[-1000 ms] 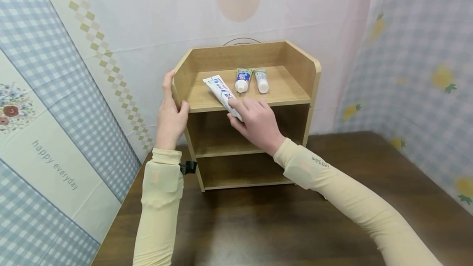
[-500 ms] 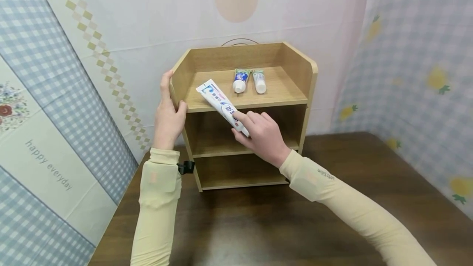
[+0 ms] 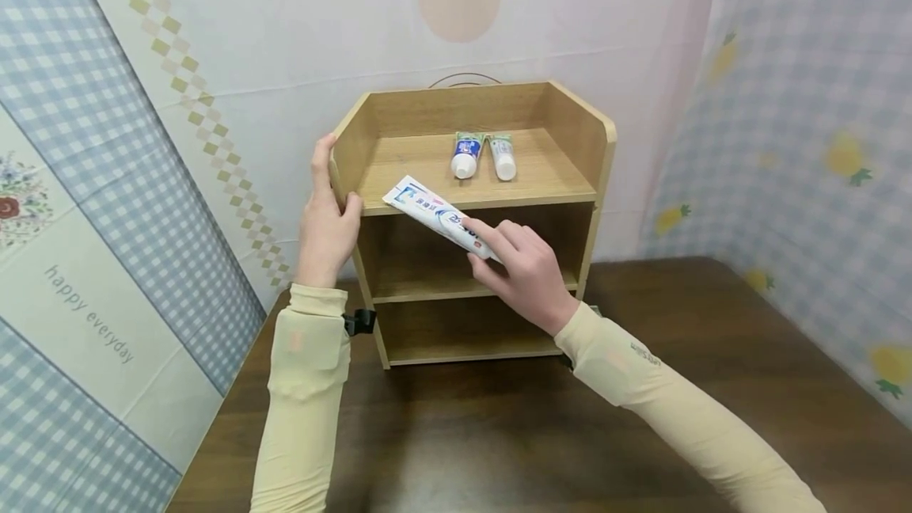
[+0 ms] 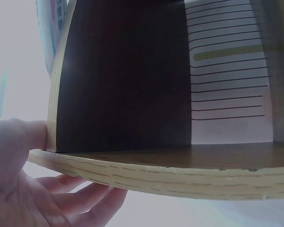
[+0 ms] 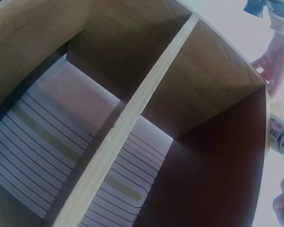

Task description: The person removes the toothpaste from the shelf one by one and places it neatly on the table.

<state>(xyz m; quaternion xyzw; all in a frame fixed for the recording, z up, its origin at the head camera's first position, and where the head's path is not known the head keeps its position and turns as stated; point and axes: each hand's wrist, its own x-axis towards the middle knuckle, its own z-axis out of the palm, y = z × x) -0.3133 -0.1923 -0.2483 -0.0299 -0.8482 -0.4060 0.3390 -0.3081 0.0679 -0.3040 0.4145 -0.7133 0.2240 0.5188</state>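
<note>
A light wood shelf unit (image 3: pixel 580 129) with a raised-edge top stands against the back wall. My left hand (image 3: pixel 326 224) grips its left side panel near the top, thumb on the front edge; in the left wrist view the fingers reach past the top board (image 4: pixel 189 178). With thumb and fingers my right hand (image 3: pixel 526 274) pinches one end of a white toothpaste tube (image 3: pixel 436 214). The tube slants in front of the top board's front edge, printed side up. Behind it, two smaller tubes lie on the top: a blue-and-white one (image 3: pixel 466 153) and a whitish one (image 3: pixel 503 155).
Below the top are two compartments, split by a middle board (image 3: pixel 442 291). The unit stands on a dark brown table (image 3: pixel 499 442). A pale cloth wall (image 3: pixel 299 30) hangs behind, with checked cloth at the left (image 3: pixel 78 62) and right (image 3: pixel 798 149).
The toothpaste tube has come down and toward me off the top, turning to lie flatter, as my right hand drew back to the right. My left hand keeps its place.
</note>
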